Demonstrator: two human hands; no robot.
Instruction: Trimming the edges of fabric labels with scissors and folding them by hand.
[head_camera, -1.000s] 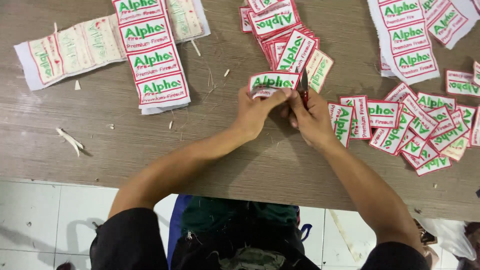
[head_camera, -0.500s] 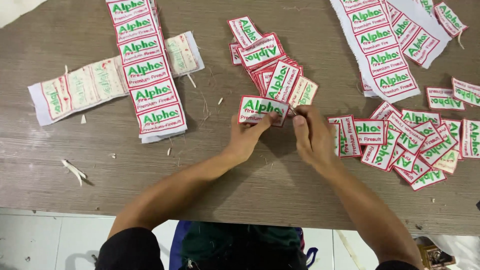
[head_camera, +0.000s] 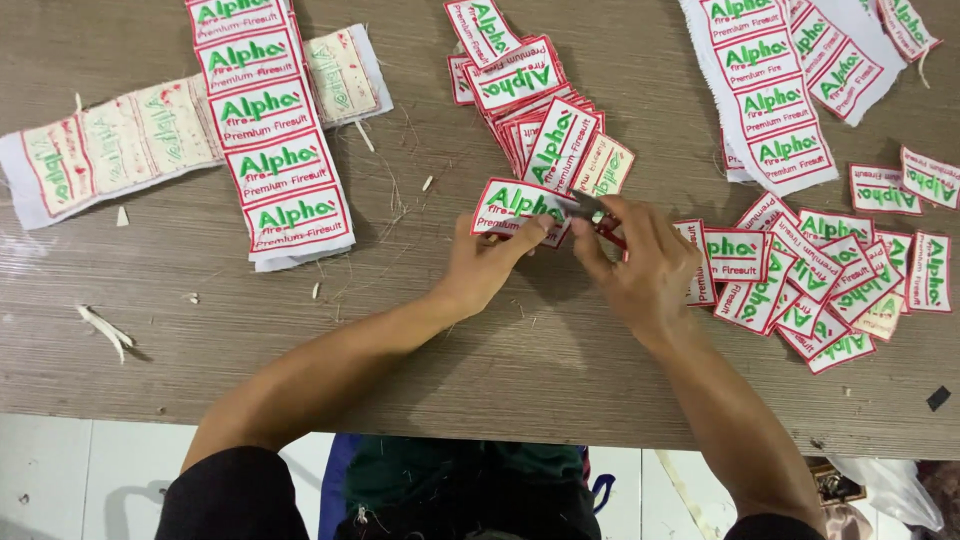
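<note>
Both forearms angled inward, left hand (head_camera: 485, 265) and right hand (head_camera: 640, 265) close together, fingers pinched.

Take the patch (head_camera: 515, 205) pinched in your left hand (head_camera: 480, 265) as the landmark. It lies on the table (head_camera: 560, 370), with your right hand (head_camera: 640, 270) touching its right end and gripping a small cutting tool (head_camera: 600, 222) there. Just behind the patch sits a fanned stack of patches (head_camera: 530, 100). To its right, beyond your right hand, lies a loose heap of cut patches (head_camera: 820, 280) — behind that heap, an uncut strip (head_camera: 770, 90). Well to the patch's left lie two more strips crossing each other — one running front to back (head_camera: 265, 130) atop one turned face down (head_camera: 120, 150).
</note>
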